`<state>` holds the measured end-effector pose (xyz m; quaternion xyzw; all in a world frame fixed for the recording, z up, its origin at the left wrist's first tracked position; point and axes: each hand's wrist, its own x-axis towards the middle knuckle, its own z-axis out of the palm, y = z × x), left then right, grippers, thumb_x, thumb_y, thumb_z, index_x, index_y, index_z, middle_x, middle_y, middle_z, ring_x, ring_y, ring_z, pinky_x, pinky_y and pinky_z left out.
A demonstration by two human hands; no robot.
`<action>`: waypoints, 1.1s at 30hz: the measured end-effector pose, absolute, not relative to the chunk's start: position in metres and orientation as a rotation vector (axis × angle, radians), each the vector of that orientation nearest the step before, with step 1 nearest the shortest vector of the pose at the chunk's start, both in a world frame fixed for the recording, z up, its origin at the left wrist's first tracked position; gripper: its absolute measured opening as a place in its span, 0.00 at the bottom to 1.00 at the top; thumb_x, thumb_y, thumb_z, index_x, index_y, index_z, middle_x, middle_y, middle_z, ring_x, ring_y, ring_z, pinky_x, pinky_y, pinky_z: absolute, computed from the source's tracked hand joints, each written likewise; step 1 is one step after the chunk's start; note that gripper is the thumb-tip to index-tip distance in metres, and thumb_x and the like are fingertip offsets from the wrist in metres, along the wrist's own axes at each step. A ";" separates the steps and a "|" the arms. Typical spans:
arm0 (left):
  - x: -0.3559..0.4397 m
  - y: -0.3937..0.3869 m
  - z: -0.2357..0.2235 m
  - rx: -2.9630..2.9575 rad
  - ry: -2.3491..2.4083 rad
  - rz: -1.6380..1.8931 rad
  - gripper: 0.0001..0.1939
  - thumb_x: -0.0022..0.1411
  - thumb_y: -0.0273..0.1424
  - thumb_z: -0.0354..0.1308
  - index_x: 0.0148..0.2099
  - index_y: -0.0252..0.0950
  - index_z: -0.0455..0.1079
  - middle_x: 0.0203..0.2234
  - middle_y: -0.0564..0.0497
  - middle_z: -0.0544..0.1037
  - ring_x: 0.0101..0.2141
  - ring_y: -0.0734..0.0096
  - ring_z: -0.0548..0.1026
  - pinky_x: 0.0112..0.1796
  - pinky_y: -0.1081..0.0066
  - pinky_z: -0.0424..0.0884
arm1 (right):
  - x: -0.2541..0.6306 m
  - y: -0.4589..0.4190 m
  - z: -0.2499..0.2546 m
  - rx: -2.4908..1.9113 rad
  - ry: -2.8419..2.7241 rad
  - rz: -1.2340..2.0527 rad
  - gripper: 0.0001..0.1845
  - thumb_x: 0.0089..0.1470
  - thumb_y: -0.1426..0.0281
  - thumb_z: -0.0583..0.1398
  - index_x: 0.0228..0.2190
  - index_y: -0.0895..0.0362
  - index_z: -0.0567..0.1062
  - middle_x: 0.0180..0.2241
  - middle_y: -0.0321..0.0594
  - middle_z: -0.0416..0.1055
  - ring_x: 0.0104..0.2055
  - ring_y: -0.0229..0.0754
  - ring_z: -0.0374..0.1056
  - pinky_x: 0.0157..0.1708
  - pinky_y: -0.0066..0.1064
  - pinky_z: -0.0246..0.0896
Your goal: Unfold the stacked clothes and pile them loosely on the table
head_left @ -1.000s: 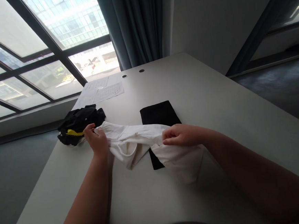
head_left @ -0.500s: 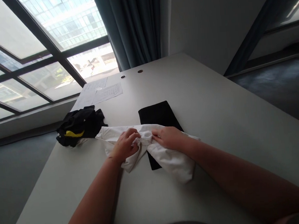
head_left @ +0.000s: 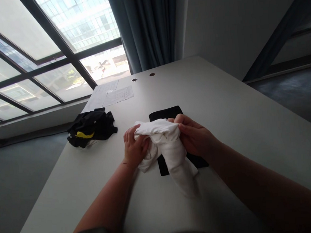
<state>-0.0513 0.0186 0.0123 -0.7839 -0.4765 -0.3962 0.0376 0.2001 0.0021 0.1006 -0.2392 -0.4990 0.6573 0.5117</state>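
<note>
Between my two hands a crumpled white garment [head_left: 171, 151] is held up off the table, its lower part hanging down toward me; its exact kind does not show. My left hand [head_left: 134, 145] grips its left side, fingers over the upper fold. At the right end of that fold, my right hand [head_left: 194, 133] pinches the cloth between thumb and fingers. Under the garment, a flat black folded cloth [head_left: 166, 113] lies on the table, partly covered from view.
A heap of black clothes [head_left: 97, 124] with a yellow patch lies at the left edge of the white table [head_left: 224, 107]. Printed papers [head_left: 117, 95] rest farther back, near two cable holes. Window, blue curtain [head_left: 148, 31] and wall stand beyond.
Both hands have lifted the white garment and gathered it, drawing in its left end. My right hand now pinches its upper right edge. More of the black cloth's right side shows.
</note>
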 end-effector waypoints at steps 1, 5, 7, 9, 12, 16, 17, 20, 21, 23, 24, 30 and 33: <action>-0.052 0.018 0.012 -2.355 -1.499 -1.233 0.07 0.64 0.34 0.62 0.43 0.41 0.77 0.55 0.41 0.73 0.58 0.50 0.69 0.62 0.50 0.61 | 0.198 -0.002 0.103 -0.567 -1.218 1.621 0.25 0.52 0.48 0.66 0.27 0.52 0.63 0.32 0.38 0.65 0.35 0.44 0.64 0.37 0.36 0.66; -0.059 0.016 0.014 -2.199 -1.609 -1.289 0.08 0.67 0.33 0.56 0.43 0.37 0.75 0.42 0.43 0.70 0.45 0.59 0.71 0.52 0.56 0.68 | 0.201 -0.004 0.095 -0.614 -1.189 1.672 0.25 0.54 0.47 0.64 0.28 0.51 0.61 0.29 0.36 0.65 0.32 0.43 0.64 0.34 0.35 0.66; -0.060 0.014 0.018 -2.211 -1.637 -1.420 0.08 0.68 0.34 0.56 0.45 0.37 0.73 0.40 0.46 0.68 0.41 0.63 0.70 0.46 0.61 0.70 | 0.209 0.006 0.084 -0.685 -1.160 1.611 0.23 0.56 0.48 0.63 0.29 0.51 0.62 0.27 0.34 0.64 0.29 0.42 0.62 0.32 0.34 0.64; -0.058 0.011 0.025 -2.260 -1.729 -1.643 0.09 0.70 0.36 0.55 0.46 0.39 0.71 0.40 0.47 0.70 0.38 0.67 0.71 0.42 0.66 0.71 | 0.219 0.022 0.073 -0.813 -1.147 1.480 0.21 0.57 0.48 0.63 0.31 0.50 0.64 0.27 0.34 0.64 0.29 0.41 0.63 0.31 0.32 0.64; -0.047 0.003 0.041 -2.299 -2.056 -1.990 0.08 0.72 0.39 0.54 0.45 0.41 0.67 0.35 0.53 0.73 0.31 0.72 0.72 0.35 0.72 0.70 | 0.228 0.038 0.065 -1.128 -1.168 1.139 0.18 0.57 0.49 0.63 0.37 0.49 0.68 0.32 0.36 0.68 0.34 0.43 0.66 0.36 0.34 0.67; -0.033 -0.015 0.071 -2.322 -2.131 -2.223 0.10 0.70 0.41 0.59 0.44 0.41 0.67 0.35 0.54 0.75 0.29 0.76 0.72 0.33 0.76 0.70 | 0.221 0.019 0.081 -1.221 -1.549 0.682 0.25 0.56 0.56 0.65 0.54 0.47 0.72 0.55 0.46 0.69 0.56 0.54 0.66 0.55 0.46 0.66; -0.031 -0.021 0.080 -2.312 -2.052 -2.280 0.10 0.70 0.41 0.60 0.45 0.41 0.67 0.38 0.53 0.76 0.30 0.76 0.72 0.33 0.76 0.70 | 0.216 0.010 0.087 -1.152 -1.719 0.653 0.25 0.57 0.58 0.65 0.55 0.47 0.73 0.58 0.47 0.68 0.60 0.56 0.64 0.59 0.48 0.63; -0.028 -0.038 0.102 -2.304 -1.735 -2.362 0.10 0.71 0.41 0.60 0.45 0.41 0.67 0.42 0.52 0.77 0.32 0.76 0.72 0.33 0.76 0.71 | 0.201 -0.010 0.098 -1.099 -2.008 0.737 0.29 0.57 0.58 0.67 0.58 0.47 0.73 0.58 0.47 0.71 0.59 0.59 0.67 0.58 0.48 0.63; -0.028 -0.043 0.107 -2.341 -1.618 -2.334 0.09 0.71 0.40 0.60 0.45 0.41 0.66 0.41 0.52 0.77 0.33 0.75 0.73 0.34 0.75 0.72 | 0.197 -0.012 0.097 -1.135 -2.053 0.821 0.31 0.56 0.57 0.67 0.59 0.48 0.73 0.55 0.47 0.73 0.55 0.58 0.70 0.54 0.46 0.65; -0.029 -0.050 0.113 -2.488 -1.389 -2.213 0.07 0.72 0.37 0.60 0.44 0.41 0.66 0.38 0.51 0.76 0.35 0.73 0.74 0.35 0.73 0.73 | 0.192 -0.013 0.093 -1.192 -2.155 1.045 0.29 0.56 0.55 0.68 0.56 0.52 0.75 0.47 0.46 0.77 0.45 0.54 0.74 0.45 0.41 0.67; -0.030 -0.051 0.113 -2.572 -1.293 -2.148 0.06 0.72 0.37 0.59 0.43 0.41 0.66 0.37 0.51 0.76 0.35 0.72 0.75 0.36 0.72 0.74 | 0.190 -0.012 0.089 -1.171 -2.228 1.155 0.25 0.57 0.55 0.67 0.52 0.54 0.77 0.43 0.46 0.79 0.42 0.52 0.75 0.41 0.38 0.66; -0.034 -0.041 0.101 -2.592 -1.353 -2.184 0.09 0.73 0.39 0.57 0.51 0.41 0.66 0.43 0.48 0.76 0.43 0.68 0.76 0.43 0.67 0.75 | 0.191 -0.014 0.085 -0.804 -2.114 1.274 0.19 0.66 0.59 0.56 0.29 0.58 0.76 0.31 0.41 0.76 0.33 0.43 0.70 0.35 0.32 0.63; -0.034 -0.042 0.099 -2.761 -1.509 -1.969 0.34 0.68 0.49 0.62 0.68 0.43 0.57 0.58 0.41 0.72 0.54 0.57 0.75 0.52 0.59 0.75 | 0.195 -0.026 0.101 -1.041 -1.722 1.099 0.21 0.67 0.55 0.57 0.29 0.57 0.75 0.26 0.36 0.71 0.28 0.40 0.66 0.28 0.29 0.61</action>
